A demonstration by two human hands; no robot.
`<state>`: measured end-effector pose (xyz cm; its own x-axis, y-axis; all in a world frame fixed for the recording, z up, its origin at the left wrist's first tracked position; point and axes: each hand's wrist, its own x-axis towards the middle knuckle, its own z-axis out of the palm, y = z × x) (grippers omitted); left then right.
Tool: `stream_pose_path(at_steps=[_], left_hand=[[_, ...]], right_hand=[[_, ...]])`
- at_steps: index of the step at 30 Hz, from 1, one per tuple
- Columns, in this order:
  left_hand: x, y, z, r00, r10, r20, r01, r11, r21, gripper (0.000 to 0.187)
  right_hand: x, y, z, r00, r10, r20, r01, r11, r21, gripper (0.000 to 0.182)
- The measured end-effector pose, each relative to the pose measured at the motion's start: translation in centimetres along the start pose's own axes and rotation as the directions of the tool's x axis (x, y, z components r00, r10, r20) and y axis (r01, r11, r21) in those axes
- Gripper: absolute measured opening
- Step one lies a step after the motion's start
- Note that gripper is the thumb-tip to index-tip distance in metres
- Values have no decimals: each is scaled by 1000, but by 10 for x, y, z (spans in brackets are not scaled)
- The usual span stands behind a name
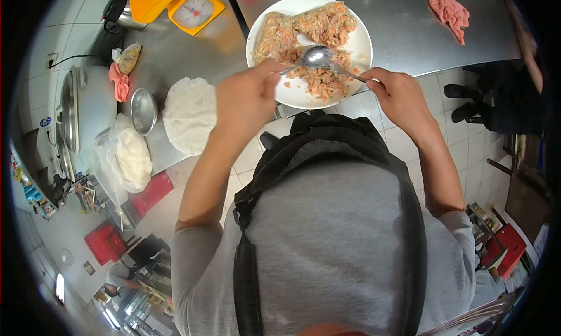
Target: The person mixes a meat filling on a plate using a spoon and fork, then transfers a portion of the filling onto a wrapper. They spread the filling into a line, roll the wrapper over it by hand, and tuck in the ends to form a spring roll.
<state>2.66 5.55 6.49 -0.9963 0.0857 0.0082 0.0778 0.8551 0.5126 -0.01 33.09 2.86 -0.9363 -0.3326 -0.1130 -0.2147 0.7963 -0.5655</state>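
A white plate point(367, 49) at the table's front edge bears heaps of minced filling point(327, 23) with orange bits. In my left hand point(248, 93), closed at the plate's left rim, is the handle of a metal spoon point(317, 56). The bowl of the spoon lies over the filling in the plate's middle. My right hand point(400, 96) pinches a thin metal utensil point(350, 74) at the right rim; its head meets the spoon and is partly hidden. Left of my left hand lies a round, flat sheet of dough point(188, 117).
On the steel table point(403, 23) are a yellow scale point(196, 10), a metal bowl point(144, 111), a bag of white dough point(133, 158) and a pink cloth point(449, 13). A large lidded pot point(93, 111) stands at left. Another person's dark-clothed legs point(502, 99) show at right.
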Motion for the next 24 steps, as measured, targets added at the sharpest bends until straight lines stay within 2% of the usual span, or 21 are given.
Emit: stream_pose_path(at_steps=[1,3,5,7,11,13,14,16,19,23,24], left_hand=[[1,-4,8,1000,0,-1,0,1000,1,15],[5,-19,31,989,54,140,-83,973,214,15],[0,-29,38,990,33,134,-56,983,173,15],[-3,-26,31,987,49,154,-93,953,287,16],[7,-15,3,992,35,120,-60,976,208,17],[14,6,-7,993,-31,113,18,993,115,19],[17,2,2,993,-33,114,20,993,116,19],[22,-14,31,980,-21,199,-37,960,279,22],[15,-20,53,980,-28,196,-28,961,277,24],[24,-16,33,981,46,187,-104,944,313,23],[25,-7,21,983,13,183,-77,932,353,23]], right_hand=[[5,1,3,1000,-20,8,20,1000,-4,15],[10,4,-1,999,27,38,-27,1000,-11,14],[9,5,-7,994,80,72,-79,997,-16,13],[3,4,-18,988,111,105,-102,991,-89,14],[-5,5,-41,992,117,56,-115,993,-38,15],[-3,0,-50,973,228,31,-227,973,-46,15],[0,6,-43,987,160,-34,-161,986,-43,14],[4,12,-24,992,118,-45,-121,989,-86,14],[10,10,-7,997,78,-26,-82,980,-179,13],[17,5,-2,999,34,-36,-40,980,-196,13],[16,5,-3,999,38,-15,-41,979,-198,14]])
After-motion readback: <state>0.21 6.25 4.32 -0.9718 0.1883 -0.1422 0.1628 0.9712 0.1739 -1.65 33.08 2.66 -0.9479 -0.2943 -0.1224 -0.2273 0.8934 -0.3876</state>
